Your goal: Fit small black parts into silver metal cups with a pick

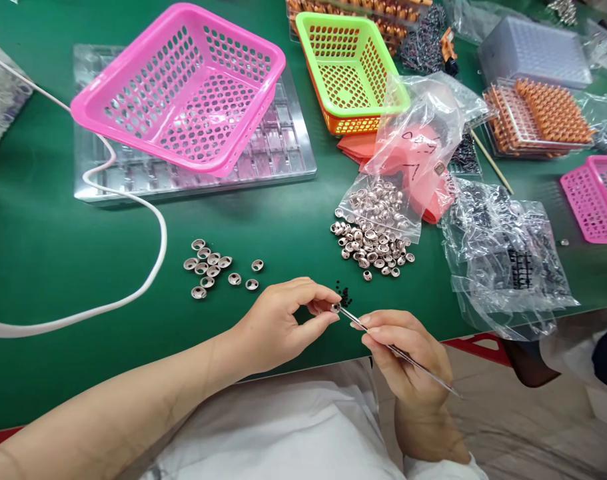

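Near the table's front edge, my left hand [288,320] pinches a small silver metal cup [336,307] between thumb and fingers. My right hand [408,353] grips a thin metal tool [408,359] like a pen, and the tool's tip touches the cup. Just behind the cup lie several tiny black parts [344,292] on the green table [133,267]. A large pile of similar silver cups [376,250] spills from a clear plastic bag [400,193] beyond my hands. To the left sits a smaller group of cups [213,259], set apart from the pile.
A pink basket [150,137] rests on a metal tray [298,150] at the back left, beside a white cord [153,267]. Behind the pile stand green and orange baskets [353,113]. Plastic bags [503,260], orange parts [558,113] and another pink basket [586,207] lie to the right.
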Tool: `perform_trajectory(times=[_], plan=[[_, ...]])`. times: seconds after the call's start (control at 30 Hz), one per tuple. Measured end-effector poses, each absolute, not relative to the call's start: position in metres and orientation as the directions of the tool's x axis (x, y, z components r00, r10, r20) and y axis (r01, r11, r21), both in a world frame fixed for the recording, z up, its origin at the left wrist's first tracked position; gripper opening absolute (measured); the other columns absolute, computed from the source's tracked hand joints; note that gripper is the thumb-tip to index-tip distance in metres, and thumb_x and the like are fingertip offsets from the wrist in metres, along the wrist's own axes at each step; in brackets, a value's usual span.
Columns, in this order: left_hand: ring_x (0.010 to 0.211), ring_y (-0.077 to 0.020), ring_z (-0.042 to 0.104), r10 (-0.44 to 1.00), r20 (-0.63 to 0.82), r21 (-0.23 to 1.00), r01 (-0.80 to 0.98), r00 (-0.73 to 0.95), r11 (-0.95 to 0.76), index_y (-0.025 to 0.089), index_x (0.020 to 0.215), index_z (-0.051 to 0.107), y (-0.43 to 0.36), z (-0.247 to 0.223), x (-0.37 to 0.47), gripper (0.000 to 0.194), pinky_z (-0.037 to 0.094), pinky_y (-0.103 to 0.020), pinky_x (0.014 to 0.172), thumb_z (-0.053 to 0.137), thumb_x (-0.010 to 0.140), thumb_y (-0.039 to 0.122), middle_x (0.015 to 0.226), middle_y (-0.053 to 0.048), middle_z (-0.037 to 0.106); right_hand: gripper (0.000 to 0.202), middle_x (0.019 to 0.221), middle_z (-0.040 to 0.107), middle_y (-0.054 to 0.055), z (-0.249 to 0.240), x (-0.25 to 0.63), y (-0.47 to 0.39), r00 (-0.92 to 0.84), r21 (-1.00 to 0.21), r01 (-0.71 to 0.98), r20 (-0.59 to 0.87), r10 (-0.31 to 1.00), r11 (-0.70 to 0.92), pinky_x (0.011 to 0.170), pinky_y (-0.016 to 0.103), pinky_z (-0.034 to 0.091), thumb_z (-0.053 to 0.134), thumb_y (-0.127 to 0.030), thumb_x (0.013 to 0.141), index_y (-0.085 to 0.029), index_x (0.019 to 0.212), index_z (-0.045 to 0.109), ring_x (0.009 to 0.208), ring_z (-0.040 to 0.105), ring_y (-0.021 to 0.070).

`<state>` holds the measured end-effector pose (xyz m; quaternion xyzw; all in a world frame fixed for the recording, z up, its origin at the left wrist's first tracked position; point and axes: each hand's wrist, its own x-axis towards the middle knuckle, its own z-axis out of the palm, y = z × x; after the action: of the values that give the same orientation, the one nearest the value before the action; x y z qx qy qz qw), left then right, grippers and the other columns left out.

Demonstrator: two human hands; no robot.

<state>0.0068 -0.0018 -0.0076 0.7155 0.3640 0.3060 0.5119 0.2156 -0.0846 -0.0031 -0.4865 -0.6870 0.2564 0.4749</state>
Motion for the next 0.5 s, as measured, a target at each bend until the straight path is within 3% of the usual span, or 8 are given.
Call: perform_trajectory(times=[0.5], plan=[[0.074, -0.0123, 0.07, 0.833, 0.038, 0.964, 0.199, 0.552, -0.176, 0.014, 0.097, 0.073, -0.0021, -0.0084, 0.0075, 0.012, 0.058, -0.021, 0.072, 0.07, 0.086, 0.013, 0.082, -0.003, 0.074, 0.032, 0.102, 0.073, 0.006, -0.0026, 0.2138, -0.0867, -0.027, -0.824, 0.428, 0.398, 0.917, 0.37, 0.071, 0.033, 0.065, 0.065, -0.005, 0.088, -0.024, 0.114, 0.064, 0.09, 0.073, 0.0189]])
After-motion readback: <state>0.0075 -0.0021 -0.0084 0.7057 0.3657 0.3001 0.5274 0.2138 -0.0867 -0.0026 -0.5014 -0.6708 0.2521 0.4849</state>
